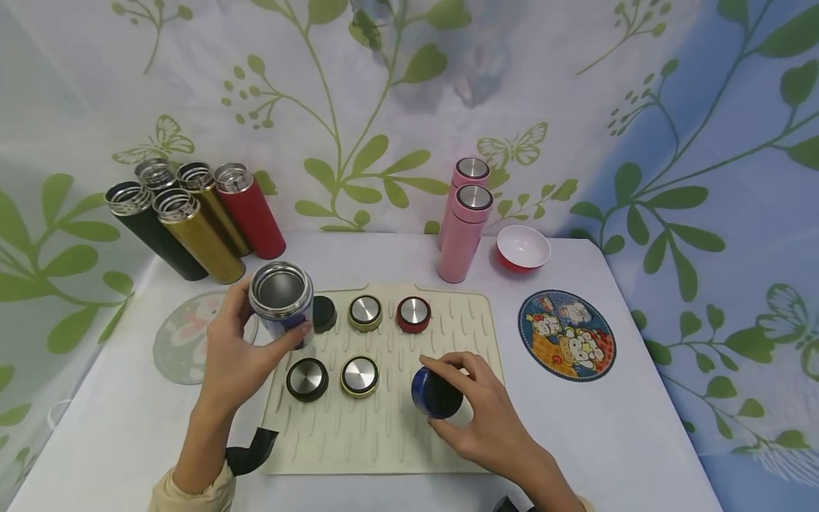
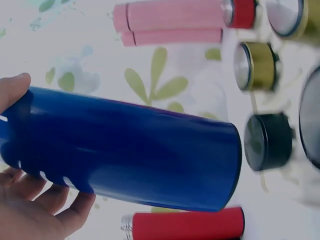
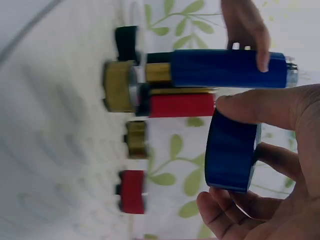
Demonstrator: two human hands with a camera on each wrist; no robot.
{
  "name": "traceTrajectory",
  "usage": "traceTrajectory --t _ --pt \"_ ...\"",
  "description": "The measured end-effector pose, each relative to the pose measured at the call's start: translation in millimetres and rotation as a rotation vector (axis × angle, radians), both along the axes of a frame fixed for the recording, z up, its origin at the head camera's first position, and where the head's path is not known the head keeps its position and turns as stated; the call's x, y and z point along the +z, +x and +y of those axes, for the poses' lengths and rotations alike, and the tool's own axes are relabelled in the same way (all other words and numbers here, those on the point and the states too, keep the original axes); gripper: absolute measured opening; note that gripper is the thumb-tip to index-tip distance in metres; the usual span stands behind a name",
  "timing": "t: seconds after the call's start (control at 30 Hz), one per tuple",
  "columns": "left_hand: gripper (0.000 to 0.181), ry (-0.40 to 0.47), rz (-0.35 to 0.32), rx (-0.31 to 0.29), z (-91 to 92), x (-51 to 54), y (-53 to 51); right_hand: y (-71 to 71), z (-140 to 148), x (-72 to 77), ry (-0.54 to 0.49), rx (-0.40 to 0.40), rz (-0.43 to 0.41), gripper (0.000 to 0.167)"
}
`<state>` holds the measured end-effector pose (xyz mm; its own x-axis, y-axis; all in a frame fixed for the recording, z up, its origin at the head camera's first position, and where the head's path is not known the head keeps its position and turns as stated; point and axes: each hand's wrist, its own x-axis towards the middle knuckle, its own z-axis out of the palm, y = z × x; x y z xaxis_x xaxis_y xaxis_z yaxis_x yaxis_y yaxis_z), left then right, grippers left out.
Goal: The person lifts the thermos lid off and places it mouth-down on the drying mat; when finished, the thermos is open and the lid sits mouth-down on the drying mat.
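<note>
Blue and open-mouthed, a bottle (image 2: 140, 150) sits in the grip of the left hand (image 1: 238, 366), left of the frame's centre, thumb on one side and curled fingers on the other, near its steel-rimmed top. The right hand (image 1: 483, 416), at lower centre-right, pinches a matching blue lid (image 1: 438, 393) by its side between thumb and fingers, over a cream ridged mat (image 1: 384, 444). On the mat, left of that lid, are five more lids in two rows: black (image 1: 324, 313), gold (image 1: 365, 313) and red (image 1: 413, 314) above, black and gold below. The mat lies on a white worktop (image 1: 614, 455), with a pale round coaster (image 1: 175, 348) at its left and a colourful one at its right. Five uncapped bottles (image 1: 203, 238) stand at upper left; at upper centre-right are two pink capped bottles (image 1: 462, 242) beside a small bowl (image 1: 523, 248). Behind hangs a white cloth (image 1: 211, 43) printed with green leaves and butterflies.
</note>
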<state>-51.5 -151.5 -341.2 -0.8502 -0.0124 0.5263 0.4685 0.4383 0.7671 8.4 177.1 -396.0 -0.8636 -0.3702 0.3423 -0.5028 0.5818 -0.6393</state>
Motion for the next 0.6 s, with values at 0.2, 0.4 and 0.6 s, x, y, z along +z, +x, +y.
traceTrajectory --t 0.2,0.4,0.6 --pt "0.085 0.015 -0.032 0.075 -19.3 1.4 -15.1 -8.0 -5.5 -24.8 0.051 -0.024 -0.063 0.088" --pt "0.079 0.024 -0.177 0.218 -36.7 0.3 -43.6 -21.8 -14.7 -38.2 0.140 -0.021 -0.074 0.081" --pt "0.072 0.021 -0.274 0.329 -50.9 -11.3 -76.0 -33.4 -26.6 -47.2 0.160 0.000 -0.053 0.075"
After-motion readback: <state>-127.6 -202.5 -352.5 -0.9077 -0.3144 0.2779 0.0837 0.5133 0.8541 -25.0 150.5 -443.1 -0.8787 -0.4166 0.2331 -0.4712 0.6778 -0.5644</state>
